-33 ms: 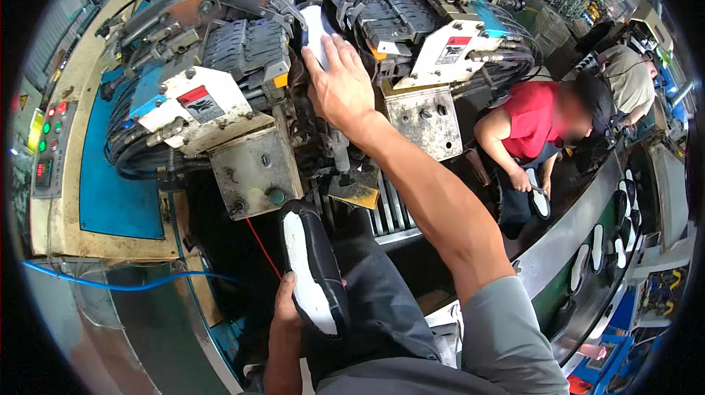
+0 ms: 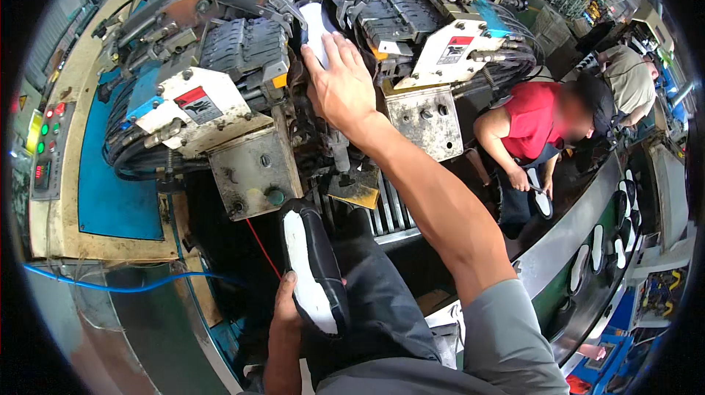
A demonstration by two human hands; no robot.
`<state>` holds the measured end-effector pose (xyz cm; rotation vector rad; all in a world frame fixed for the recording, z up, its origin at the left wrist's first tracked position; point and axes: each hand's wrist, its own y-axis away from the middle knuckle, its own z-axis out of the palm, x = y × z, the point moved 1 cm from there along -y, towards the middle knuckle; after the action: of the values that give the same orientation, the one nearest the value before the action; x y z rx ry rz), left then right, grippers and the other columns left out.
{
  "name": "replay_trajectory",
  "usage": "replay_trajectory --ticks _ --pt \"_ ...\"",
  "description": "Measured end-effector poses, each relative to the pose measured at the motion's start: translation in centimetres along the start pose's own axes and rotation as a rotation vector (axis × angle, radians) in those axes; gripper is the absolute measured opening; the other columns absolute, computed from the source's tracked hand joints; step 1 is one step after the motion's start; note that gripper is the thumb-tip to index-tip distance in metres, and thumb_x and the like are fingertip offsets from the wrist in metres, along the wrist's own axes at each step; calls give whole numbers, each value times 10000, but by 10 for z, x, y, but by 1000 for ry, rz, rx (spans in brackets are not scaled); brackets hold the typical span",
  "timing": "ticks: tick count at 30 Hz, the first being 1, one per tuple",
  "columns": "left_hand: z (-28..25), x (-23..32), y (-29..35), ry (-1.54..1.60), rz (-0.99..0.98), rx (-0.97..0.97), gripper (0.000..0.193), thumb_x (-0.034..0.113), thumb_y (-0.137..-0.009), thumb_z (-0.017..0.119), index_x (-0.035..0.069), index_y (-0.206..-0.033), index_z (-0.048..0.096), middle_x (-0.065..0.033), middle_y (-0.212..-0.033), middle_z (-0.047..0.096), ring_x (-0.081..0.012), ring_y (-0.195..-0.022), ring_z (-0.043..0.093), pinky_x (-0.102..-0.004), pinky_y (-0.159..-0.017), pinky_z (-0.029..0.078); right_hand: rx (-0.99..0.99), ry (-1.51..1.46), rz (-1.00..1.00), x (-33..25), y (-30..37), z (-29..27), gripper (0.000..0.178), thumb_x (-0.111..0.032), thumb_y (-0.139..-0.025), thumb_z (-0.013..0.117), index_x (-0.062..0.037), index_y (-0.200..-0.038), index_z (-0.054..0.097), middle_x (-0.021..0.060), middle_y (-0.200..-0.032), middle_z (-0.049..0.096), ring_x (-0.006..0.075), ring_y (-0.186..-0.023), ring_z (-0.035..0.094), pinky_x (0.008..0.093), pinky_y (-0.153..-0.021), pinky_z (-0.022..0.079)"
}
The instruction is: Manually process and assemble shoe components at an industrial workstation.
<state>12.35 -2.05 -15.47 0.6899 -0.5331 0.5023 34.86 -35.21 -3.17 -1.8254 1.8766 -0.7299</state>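
Observation:
My left hand [image 2: 287, 299] grips a black shoe upper [image 2: 316, 241] near one end, thumb against its edge. Its white underside [image 2: 308, 277] faces up and left, and most of my left fingers are hidden behind it. Farther off, my right hand [image 2: 341, 87] rests with stretched, slightly spread fingers on another shoe, whose white underside [image 2: 317, 24] shows past the fingertips. That shoe sits between the two side units of a machine [image 2: 246, 42]; my hand covers its near part.
A panel with buttons [image 2: 50, 142] stands at the left, with a blue hose [image 2: 125, 288] below it. At the right, a co-worker in a red shirt [image 2: 529, 120] handles a white-bottomed shoe [image 2: 542, 200]. Several shoes lie on a green conveyor belt [image 2: 554, 277].
My hands and both shoes at them stay in place. The co-worker's hands and shoe have shifted slightly.

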Motion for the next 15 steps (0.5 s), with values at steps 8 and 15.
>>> replay_trajectory --ticks 8,15 --pt "2 7 -26 391 -96 -274 959 666 -1054 511 -23 -1686 300 -362 -1534 540 -536 -1361 615 -730 -1104 522 65 -14 15 -9 -10 -13 637 -263 -956 705 -89 -1558 594 296 -1569 553 444 -1505 492 520 -1296 339" --pt "-6 7 21 203 139 -150 936 603 -1055 552 -55 -1672 299 -365 -1517 557 -527 -1326 643 -713 -1047 561 2 -78 67 -16 -25 -19 694 -255 -906 751 -124 -1571 602 300 -1605 535 438 -1542 457 516 -1314 317"
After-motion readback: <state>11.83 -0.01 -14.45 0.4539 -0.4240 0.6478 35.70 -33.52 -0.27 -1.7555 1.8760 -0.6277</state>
